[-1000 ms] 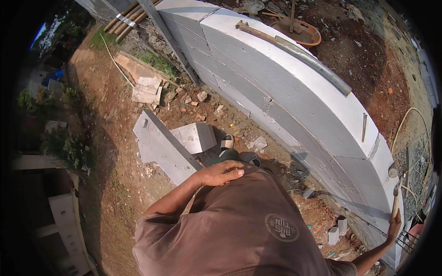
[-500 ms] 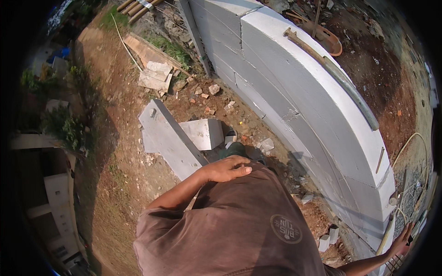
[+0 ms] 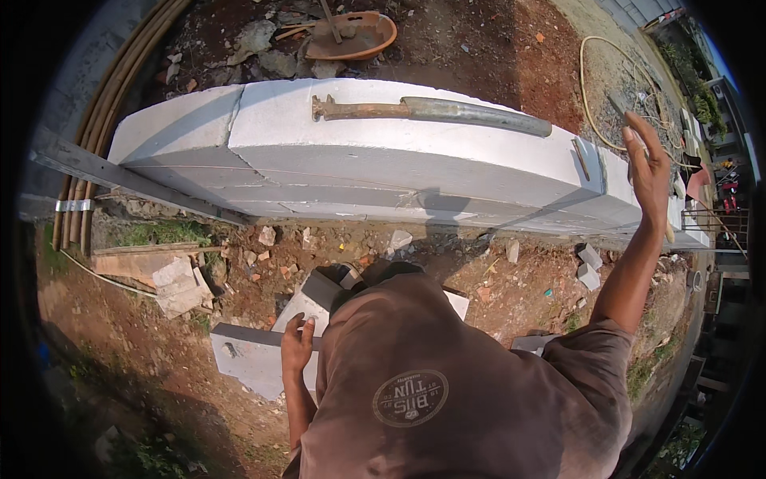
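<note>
My left hand (image 3: 297, 345) is low on the left beside my shirt, fingers loosely apart and holding nothing I can see. It is nearest a pale masonry block (image 3: 247, 357) lying on the ground. My right hand (image 3: 650, 172) is raised at the right end of a low wall of white blocks (image 3: 383, 160), its fingers stretched and nothing visible in them. Whether it touches the wall I cannot tell. On the wall top lies a long tool (image 3: 431, 112), brown and wood-like at one end, grey and metallic along the rest. Closer to my right hand is a short thin stick (image 3: 581, 160).
Behind the wall are an orange basin (image 3: 375, 44) and a pale hose (image 3: 585, 88). Bamboo poles (image 3: 96, 136) and a grey post (image 3: 136, 177) stand at the left. Broken block pieces (image 3: 589, 267) and boards (image 3: 144, 267) lie on the dirt.
My view has swung right, so the wall now runs across the picture. My left hand has come away from my shirt front. My right arm has come further into view, hand raised.
</note>
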The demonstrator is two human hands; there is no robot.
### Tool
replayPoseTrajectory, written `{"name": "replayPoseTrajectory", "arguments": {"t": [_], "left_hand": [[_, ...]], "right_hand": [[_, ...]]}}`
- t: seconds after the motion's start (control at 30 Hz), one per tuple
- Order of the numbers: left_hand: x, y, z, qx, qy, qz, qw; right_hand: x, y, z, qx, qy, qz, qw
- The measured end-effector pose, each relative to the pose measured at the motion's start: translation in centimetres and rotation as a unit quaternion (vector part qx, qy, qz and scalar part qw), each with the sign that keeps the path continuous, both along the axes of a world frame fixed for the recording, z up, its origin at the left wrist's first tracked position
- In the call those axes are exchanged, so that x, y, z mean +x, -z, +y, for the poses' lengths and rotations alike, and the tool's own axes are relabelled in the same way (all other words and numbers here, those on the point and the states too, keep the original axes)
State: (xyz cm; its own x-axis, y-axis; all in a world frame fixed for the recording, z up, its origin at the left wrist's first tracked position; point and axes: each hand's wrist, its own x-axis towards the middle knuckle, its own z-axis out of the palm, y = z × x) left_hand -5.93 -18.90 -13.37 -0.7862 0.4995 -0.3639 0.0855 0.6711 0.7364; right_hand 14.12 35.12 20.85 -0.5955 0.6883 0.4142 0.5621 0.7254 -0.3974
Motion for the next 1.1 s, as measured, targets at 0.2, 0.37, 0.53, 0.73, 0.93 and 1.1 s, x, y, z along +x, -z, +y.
{"name": "replayPoseTrajectory", "arguments": {"t": [0.2,0.37,0.53,0.73,0.93,1.1], "left_hand": [[-6.9,-0.3,-1.0,-0.119,0.03,-0.028,0.992],[-8.8,0.3,-0.6,-0.079,-0.049,-0.006,0.996],[-7.6,4.8,-2.2,0.022,-0.23,-0.051,0.972],[-6.8,5.4,-5.4,0.053,-0.4,-0.062,0.913],[-5.1,4.7,-6.3,0.125,-0.523,-0.037,0.843],[-2.8,5.2,-5.0,0.133,-0.535,-0.052,0.833]], "right_hand": [[0.5,4.0,-2.0,-0.012,-0.067,-0.007,0.998],[-4.5,5.8,-4.7,-0.066,-0.091,0.024,0.993],[-8.6,5.2,-4.2,-0.063,-0.129,-0.005,0.99],[-11.4,4.2,-1.9,-0.063,-0.177,-0.04,0.981],[-14.5,3.2,-1.2,-0.055,-0.231,-0.057,0.97],[-16.6,3.1,0.1,-0.041,-0.272,-0.06,0.96]]}}
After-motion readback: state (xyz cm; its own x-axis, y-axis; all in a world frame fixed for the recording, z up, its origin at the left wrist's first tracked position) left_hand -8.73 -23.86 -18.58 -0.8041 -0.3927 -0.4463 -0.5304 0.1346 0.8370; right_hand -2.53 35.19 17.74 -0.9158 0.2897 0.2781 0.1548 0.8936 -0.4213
